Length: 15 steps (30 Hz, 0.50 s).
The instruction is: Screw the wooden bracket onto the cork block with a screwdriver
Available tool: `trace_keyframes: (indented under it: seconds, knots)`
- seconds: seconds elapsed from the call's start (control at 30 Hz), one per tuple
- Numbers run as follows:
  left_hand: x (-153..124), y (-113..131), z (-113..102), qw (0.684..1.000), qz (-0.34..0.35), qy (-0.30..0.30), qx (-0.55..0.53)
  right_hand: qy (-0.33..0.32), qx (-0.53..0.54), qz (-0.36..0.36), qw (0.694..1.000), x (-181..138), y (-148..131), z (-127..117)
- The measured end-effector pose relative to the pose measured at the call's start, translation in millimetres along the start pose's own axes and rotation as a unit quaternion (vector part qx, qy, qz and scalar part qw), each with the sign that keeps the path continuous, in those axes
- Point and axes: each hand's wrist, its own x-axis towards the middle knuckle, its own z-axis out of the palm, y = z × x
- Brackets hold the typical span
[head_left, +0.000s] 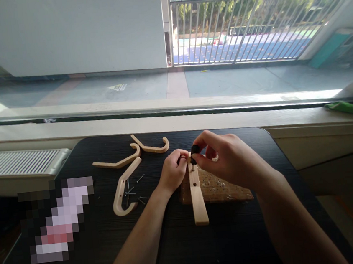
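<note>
A pale wooden hook (199,205) lies over a brown, pitted board (224,185), its straight end reaching past the board toward me. My left hand (173,170) is closed around the hook's far end, where the curve is mostly hidden by my fingers. Between the thumb and fingers of my right hand (221,150) is a short black-handled screwdriver (194,150). It stands nearly upright, with its metal tip down at the upper hole in the hook. A second, dark hole shows nearer to me. Several loose screws (130,191) lie to the left.
Three more wooden hooks lie on the black table (176,249): one near the screws (117,199), one behind it (116,162), and one farther back (153,149). A blurred patch (62,219) covers the left side. The windowsill (131,126) borders the table's far edge.
</note>
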Motion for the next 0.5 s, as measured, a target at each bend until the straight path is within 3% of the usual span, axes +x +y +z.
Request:
trace_keyframes:
  seconds: [0.5]
  knots:
    - [0.2,0.9,-0.8,1.0,0.004,-0.001,-0.002,0.002,-0.058,0.006,0.998,1.9,-2.3,2.0]
